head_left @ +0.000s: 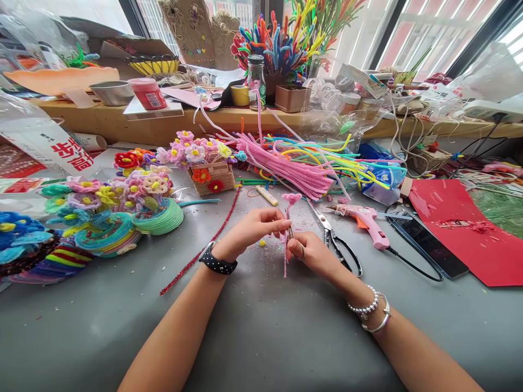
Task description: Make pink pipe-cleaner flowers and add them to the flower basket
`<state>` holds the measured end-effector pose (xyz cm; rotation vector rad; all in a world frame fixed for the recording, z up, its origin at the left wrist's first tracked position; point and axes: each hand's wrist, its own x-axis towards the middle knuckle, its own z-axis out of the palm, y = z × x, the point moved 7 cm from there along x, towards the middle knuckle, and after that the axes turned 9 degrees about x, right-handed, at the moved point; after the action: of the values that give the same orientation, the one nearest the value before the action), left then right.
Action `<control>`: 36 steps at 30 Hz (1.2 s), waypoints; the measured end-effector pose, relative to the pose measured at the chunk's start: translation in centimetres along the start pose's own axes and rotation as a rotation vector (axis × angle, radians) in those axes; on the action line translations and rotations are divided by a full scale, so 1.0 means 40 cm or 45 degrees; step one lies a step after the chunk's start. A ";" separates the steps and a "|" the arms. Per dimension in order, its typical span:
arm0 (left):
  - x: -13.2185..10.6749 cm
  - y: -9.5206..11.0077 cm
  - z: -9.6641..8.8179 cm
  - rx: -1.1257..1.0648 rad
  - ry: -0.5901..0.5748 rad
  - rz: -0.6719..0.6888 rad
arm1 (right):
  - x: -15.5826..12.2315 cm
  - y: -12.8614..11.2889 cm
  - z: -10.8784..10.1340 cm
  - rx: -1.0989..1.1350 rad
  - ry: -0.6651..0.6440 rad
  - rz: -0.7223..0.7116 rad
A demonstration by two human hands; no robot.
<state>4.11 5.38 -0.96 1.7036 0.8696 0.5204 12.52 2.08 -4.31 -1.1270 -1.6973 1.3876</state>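
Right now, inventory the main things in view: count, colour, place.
pipe-cleaner flower: one, pink, frame centre
metal tool: one, silver, below flower head
scissors: one pair, silver-black, right of tool
glue gun: one, pink, beside scissors
sheet: one, red, frame right
phone: one, black, beside sheet
pipe-cleaner bundle: one, pink, beyond flower
flower pots: three, multicoloured, frame left
glass jar: one, clear, background
left hand: one, bare, at flower stem
right hand: one, bare, holding tool

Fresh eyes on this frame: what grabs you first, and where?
First, the thick bundle of bright pink fuzzy stems, back-centre of the grey table. Behind it, the multicoloured spray of fuzzy stems on the tan ledge; far right, the flat red sheet. Then the small pink fuzzy flower held up in the left hand, right hand close by.
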 end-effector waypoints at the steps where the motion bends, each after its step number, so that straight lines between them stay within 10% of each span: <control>1: 0.000 0.002 0.000 -0.003 0.006 -0.001 | 0.000 0.000 0.000 0.019 -0.004 -0.003; 18: 0.004 0.001 0.000 0.042 0.018 0.016 | -0.003 0.001 -0.005 0.034 0.092 0.059; 36: 0.005 0.004 0.000 0.244 0.072 0.001 | -0.009 0.034 0.034 0.724 0.012 0.229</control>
<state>4.28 5.52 -0.80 1.8703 0.9856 0.5012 11.74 1.27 -5.91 -0.9629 -1.0967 1.8185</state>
